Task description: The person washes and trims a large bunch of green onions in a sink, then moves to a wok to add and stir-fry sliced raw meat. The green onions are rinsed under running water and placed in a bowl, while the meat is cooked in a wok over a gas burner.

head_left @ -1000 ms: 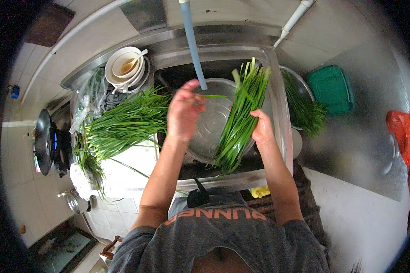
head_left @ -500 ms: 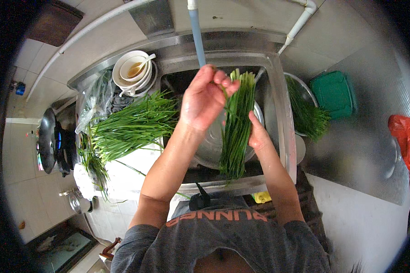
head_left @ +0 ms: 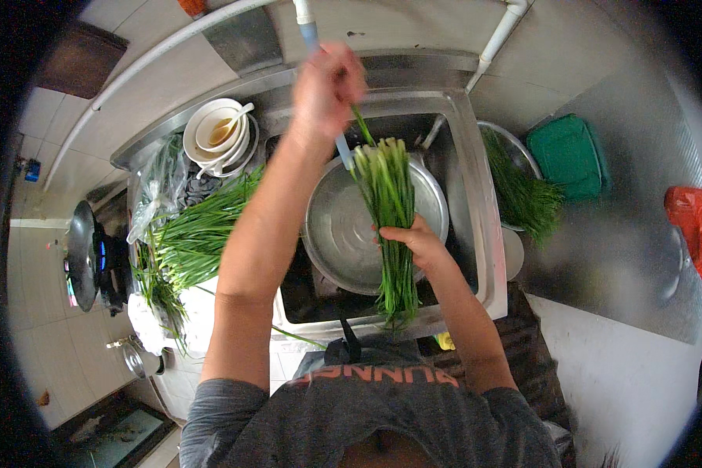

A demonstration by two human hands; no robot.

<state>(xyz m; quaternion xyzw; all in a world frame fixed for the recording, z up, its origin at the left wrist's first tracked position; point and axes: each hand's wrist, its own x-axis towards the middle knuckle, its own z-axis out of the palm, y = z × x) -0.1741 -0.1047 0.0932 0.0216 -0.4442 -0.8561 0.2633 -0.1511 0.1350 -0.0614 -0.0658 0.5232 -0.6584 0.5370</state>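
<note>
My right hand is wrapped around the middle of a bunch of garlic chives, its pale cut ends pointing away from me. The leafy tips hang over the sink's near edge. Up by the blue hose, my left hand is closed and smeared by motion. A thin green chive strand runs from its fingers down to the top of the bunch. Under the bunch, a round metal basin holding water sits in the steel sink.
More chives lie on the left counter beside a clear plastic bag and stacked white bowls. On the right stand another bowl of chives and a green basket. A wok is over a blue flame, far left.
My left hand has risen away from the bunch, drawing a strand upward. The right hand has brought the bunch slightly nearer and leftward, its thumb now across the front.
</note>
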